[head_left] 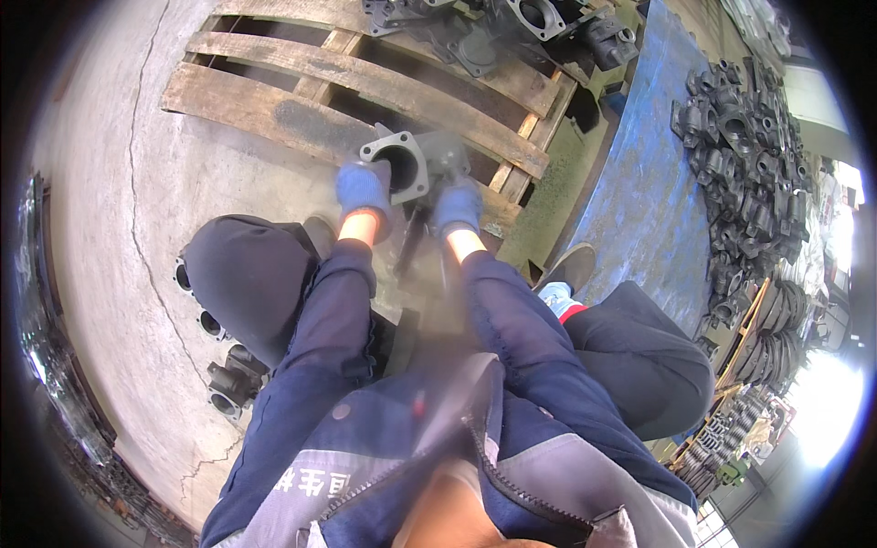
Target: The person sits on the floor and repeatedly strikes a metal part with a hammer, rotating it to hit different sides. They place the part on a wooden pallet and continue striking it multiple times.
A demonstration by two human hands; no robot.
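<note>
A grey metal pipe casting point(443, 151), with a squarish bolt-hole flange and a wide round bore, is between my hands above the near edge of the pallet. My left hand point(364, 190), in a blue knit glove, is closed on the flange's left side, the thumb at the bore. Also in a blue glove, my right hand point(458, 205) is closed around the casting's other end; blur softens its fingers. Below the casting, between my forearms, dark upright parts point(413, 239) are too smeared to name.
Ahead lies a wooden pallet point(384, 78) with several dark castings point(475, 46) at its far side. A scuffed blue sheet point(630, 201) runs along the right, beside a large heap of castings point(749, 164). More castings point(239, 374) stand on the concrete floor by my left knee.
</note>
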